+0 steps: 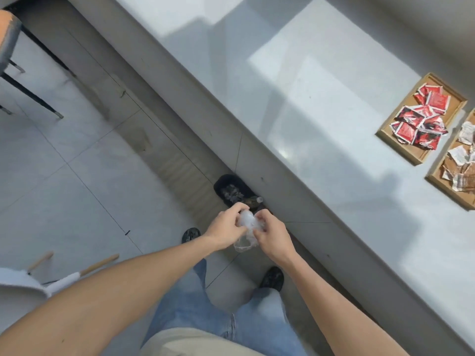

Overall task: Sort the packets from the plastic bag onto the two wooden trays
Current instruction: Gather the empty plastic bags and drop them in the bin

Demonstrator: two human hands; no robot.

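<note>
Both my hands hold a crumpled clear plastic bag (247, 227) low over the floor, beside the counter's side wall. My left hand (226, 228) pinches its left part and my right hand (270, 236) grips its right part. On the counter at the right stand two wooden trays. The nearer-left tray (385, 133) holds several red packets (421, 119). The second tray (437, 178), cut off by the right edge, holds several brown and white packets (460, 163).
A black waste bin (232, 192) with scraps and a bottle in it stands on the floor against the counter base, just beyond my hands. A chair (15, 55) is at the far left, another white seat (30, 281) at the lower left. The pale counter top (295, 86) spreads right.
</note>
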